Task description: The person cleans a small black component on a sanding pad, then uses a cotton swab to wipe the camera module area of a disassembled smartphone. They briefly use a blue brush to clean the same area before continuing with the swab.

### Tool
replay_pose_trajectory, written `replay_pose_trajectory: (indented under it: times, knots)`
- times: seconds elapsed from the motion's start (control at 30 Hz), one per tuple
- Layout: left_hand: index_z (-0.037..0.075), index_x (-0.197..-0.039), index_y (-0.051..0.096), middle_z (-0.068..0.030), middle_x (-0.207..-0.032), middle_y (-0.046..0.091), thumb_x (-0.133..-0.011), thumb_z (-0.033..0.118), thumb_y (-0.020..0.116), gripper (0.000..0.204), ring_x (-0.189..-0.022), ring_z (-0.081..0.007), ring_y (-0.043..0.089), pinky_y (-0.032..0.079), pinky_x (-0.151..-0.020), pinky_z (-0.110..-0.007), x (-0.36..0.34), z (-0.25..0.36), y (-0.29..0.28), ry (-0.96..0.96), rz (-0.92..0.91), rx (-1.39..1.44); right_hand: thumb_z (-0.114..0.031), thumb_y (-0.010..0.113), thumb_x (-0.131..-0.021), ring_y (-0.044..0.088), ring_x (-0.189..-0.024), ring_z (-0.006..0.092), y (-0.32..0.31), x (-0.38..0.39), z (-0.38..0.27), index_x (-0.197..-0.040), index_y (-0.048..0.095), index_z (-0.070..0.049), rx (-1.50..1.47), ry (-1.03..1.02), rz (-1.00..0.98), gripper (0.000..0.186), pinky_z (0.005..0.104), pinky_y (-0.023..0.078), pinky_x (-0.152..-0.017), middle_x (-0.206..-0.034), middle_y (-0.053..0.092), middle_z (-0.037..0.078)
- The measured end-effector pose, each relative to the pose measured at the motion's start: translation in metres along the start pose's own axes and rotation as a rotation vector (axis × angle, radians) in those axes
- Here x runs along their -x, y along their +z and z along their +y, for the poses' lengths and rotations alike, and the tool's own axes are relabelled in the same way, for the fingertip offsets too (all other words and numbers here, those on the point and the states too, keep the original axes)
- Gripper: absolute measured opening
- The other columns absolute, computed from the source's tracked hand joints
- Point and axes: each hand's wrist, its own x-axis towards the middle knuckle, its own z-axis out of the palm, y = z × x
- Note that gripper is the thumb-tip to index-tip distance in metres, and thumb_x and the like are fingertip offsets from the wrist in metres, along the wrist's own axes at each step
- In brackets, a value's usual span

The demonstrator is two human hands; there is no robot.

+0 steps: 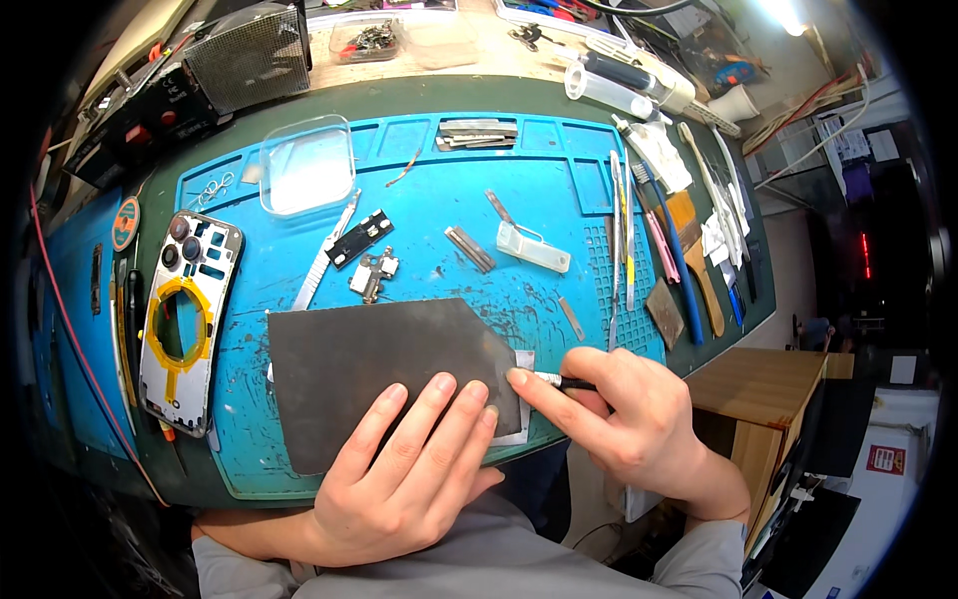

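A: Where was the dark sheet (369, 369) sitting?

B: Flat on the blue work mat (449, 200), near the front edge, right in front of the person. Long axis ran left to right; the clipped corner pointed up and to the right. A thin silvery plate (523, 361) poked out from under its right end.

A: Hands?

B: Left hand (399, 469) was flat on the sheet, fingers spread and pressing down, not gripping anything. Right hand (619, 409) was curled around a thin black-handled tool (564, 381), pinched between thumb and fingers. Tool lay nearly level, tip pointing left at the sheet's right edge, just beside the left fingertips.

A: Risks?

B: My read: the tip was very close to the left ring finger. A slip to the left would jab it. Also, if the pressing hand eased off, the sheet could slide on the mat and drag the plate with it. Too much lever on the tip could bend that thin plate.

A: Anything nearby to knock?

B: Phone back frame (190, 319) with yellow tape lay well to the left. Small connector parts (374, 275) and a white plastic piece (534, 250) sat beyond the sheet, clear lid (307, 165) farther back. Tweezers and brushes (689, 240) were lined up on the right. The loose parts were close enough that a jerked sheet might scatter them.
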Motion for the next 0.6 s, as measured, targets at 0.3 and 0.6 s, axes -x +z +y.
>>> replay_pose_trajectory:
  times: [0.3,0.6]
  knots:
    - [0.003,-0.127,0.079,-0.0139,-0.134,0.077,-0.109,0.044,0.064,0.047,-0.128,-0.0336,0.072,0.05,-0.115,-0.052,0.001,-0.0002,0.0013,-0.003,0.008,-0.003,-0.004,0.075,-0.076,0.056,-0.071,0.0137,0.0003,0.001,-0.0004,-0.136,0.077,-0.016,-0.005,-0.009,0.007,0.061,0.029,0.047,-0.057,-0.103,0.059,0.002]
    - [0.003,-0.127,0.079,-0.0137,-0.134,0.077,-0.109,0.044,0.064,0.047,-0.128,-0.0334,0.072,0.05,-0.115,-0.052,0.0007,0.0012,0.0012,-0.009,0.006,-0.013,-0.005,0.076,-0.077,0.057,-0.073,0.0135,0.0001,0.0011,-0.001,-0.136,0.077,-0.016,0.003,-0.008,0.022,0.06,0.0293,0.047,-0.056,-0.103,0.06,0.002]
